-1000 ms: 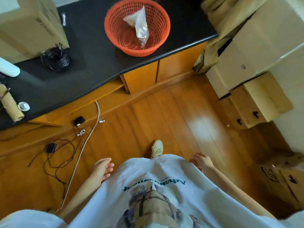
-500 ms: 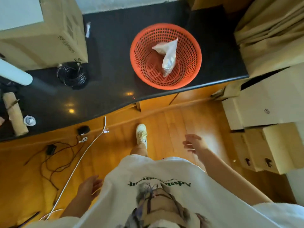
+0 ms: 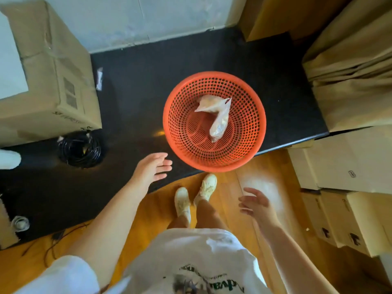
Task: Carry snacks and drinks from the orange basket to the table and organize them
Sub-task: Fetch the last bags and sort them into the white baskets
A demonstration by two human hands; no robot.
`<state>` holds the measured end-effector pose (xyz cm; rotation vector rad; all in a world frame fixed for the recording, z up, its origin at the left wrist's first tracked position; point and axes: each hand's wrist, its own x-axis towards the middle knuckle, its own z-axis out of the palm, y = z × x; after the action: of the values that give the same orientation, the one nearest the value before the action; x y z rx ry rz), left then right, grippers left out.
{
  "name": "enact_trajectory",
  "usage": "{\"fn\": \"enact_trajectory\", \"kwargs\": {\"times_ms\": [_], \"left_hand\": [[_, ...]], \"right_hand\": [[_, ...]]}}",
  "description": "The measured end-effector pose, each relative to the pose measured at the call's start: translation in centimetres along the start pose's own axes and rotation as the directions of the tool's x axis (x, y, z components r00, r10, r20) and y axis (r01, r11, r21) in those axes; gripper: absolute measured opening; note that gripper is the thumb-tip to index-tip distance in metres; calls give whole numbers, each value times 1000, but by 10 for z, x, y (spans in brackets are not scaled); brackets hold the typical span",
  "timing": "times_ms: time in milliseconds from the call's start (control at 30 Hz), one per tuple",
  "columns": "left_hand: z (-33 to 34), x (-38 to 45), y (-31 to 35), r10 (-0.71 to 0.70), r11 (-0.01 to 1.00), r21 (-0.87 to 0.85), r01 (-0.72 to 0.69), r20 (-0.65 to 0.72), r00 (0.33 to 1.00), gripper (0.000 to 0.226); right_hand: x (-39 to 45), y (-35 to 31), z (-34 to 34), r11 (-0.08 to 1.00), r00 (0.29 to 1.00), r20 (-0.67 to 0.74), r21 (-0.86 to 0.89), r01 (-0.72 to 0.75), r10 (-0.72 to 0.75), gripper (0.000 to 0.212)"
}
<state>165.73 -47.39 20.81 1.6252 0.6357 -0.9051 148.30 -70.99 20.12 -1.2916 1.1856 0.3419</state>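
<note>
The orange basket (image 3: 214, 122), round and perforated, sits at the near edge of the black surface (image 3: 137, 98), slightly overhanging it. One crumpled clear bag (image 3: 216, 117) lies inside. The left hand (image 3: 151, 168) hovers over the surface beside the basket, fingers loosely spread, holding nothing. The right hand (image 3: 257, 205) hangs over the floor, fingers relaxed and apart.

1. A black glossy countertop (image 3: 148, 85) runs along a pale wall (image 3: 131, 20).
2. The floor (image 3: 250, 187) is warm orange wood, with a bright patch of light.
3. Cardboard boxes (image 3: 350, 164) are stacked at right; another large box (image 3: 53, 77) sits on the counter at left.
</note>
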Motion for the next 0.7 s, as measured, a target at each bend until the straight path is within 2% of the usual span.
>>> {"fn": "enact_trajectory", "kwargs": {"times_ms": [100, 167, 267, 367, 467, 533, 633, 700], "left_hand": [[36, 32, 33, 54, 998, 6, -55, 132, 990, 19], [57, 61, 45, 57, 998, 18, -60, 152, 987, 20], [87, 106, 51, 68, 996, 53, -72, 81, 994, 30], [108, 144, 50, 219, 961, 177, -212, -22, 975, 58], [113, 157, 52, 445, 853, 331, -405, -54, 894, 82], [111, 155, 55, 543, 797, 334, -503, -31, 839, 89], [106, 156, 64, 656, 721, 274, -636, 25, 755, 91], [105, 160, 66, 699, 647, 375, -664, 56, 713, 84]], "right_hand": [[35, -46, 8, 981, 983, 96, -98, 166, -157, 31], [67, -73, 12, 959, 963, 153, -144, 244, -222, 34], [119, -106, 19, 907, 945, 190, -281, 314, -268, 44], [165, -128, 29, 857, 949, 206, -416, 305, -238, 63], [179, -135, 39, 788, 936, 243, -509, 347, -255, 78], [177, -131, 44, 723, 904, 295, -545, 424, -309, 81], [177, -132, 49, 645, 850, 404, -557, 522, -338, 86], [179, -134, 51, 603, 825, 462, -570, 558, -326, 87]]}}
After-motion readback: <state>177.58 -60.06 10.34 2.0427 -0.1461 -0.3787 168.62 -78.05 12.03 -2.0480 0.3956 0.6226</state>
